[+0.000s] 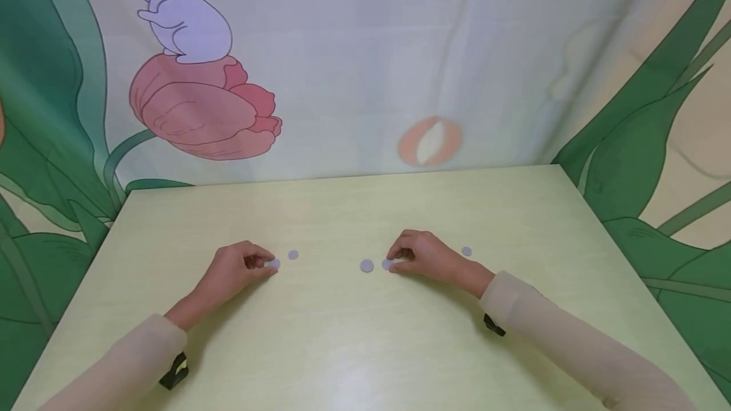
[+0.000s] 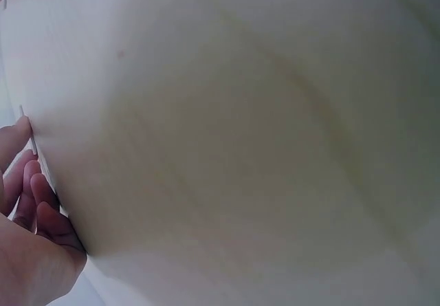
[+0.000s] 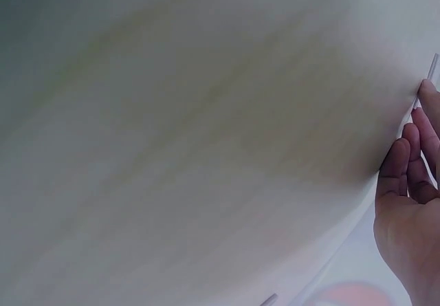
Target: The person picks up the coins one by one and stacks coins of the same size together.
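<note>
In the head view, my left hand point(image 1: 237, 269) pinches a small grey coin point(image 1: 276, 264) between thumb and forefinger, low over the table. My right hand point(image 1: 428, 257) pinches another coin point(image 1: 387, 264) by its edges, left of the hand. A larger-looking coin point(image 1: 367, 266) lies just left of that one. Ahead of my left fingertips is a smaller coin point(image 1: 293, 255). Each wrist view shows the pinched coin edge-on, a thin sliver at the fingertips: the left coin point(image 2: 33, 143) and the right coin point(image 3: 433, 67).
One more small coin point(image 1: 466, 251) lies beyond my right wrist. All of them are on a pale yellow table point(image 1: 342, 335). Behind its far edge hangs a curtain point(image 1: 354, 68) printed with flowers, leaves and a white animal.
</note>
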Demonstrator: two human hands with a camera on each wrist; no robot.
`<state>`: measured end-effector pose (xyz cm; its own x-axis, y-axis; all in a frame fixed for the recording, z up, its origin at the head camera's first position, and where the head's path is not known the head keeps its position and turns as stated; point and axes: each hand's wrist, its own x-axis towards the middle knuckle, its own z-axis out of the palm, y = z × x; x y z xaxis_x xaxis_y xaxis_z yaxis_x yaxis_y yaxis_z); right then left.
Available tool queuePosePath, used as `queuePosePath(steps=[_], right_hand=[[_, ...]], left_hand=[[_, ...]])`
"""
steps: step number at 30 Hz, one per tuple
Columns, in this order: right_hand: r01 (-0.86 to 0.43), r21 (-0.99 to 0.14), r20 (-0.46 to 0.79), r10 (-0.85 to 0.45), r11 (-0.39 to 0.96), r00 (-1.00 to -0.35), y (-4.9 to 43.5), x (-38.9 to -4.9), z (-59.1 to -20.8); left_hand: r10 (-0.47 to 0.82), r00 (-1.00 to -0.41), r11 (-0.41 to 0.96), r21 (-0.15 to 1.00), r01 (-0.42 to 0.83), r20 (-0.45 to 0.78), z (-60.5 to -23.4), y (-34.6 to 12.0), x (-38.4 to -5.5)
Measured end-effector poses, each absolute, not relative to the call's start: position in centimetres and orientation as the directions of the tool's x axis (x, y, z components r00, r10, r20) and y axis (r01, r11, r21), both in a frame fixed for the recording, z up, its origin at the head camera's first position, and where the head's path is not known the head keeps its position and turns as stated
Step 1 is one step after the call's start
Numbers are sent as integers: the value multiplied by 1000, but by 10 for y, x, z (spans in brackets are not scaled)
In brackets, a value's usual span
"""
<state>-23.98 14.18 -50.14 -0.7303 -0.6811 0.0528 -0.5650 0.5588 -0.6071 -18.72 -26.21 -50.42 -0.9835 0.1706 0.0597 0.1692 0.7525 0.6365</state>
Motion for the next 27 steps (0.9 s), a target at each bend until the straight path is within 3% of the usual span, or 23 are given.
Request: queuePosePath(steps=[27], right_hand=[[-563, -592, -5, -701, 577, -713, 139, -243, -493]], left_hand=[[210, -976, 782, 589, 202, 55, -503, -259, -187]])
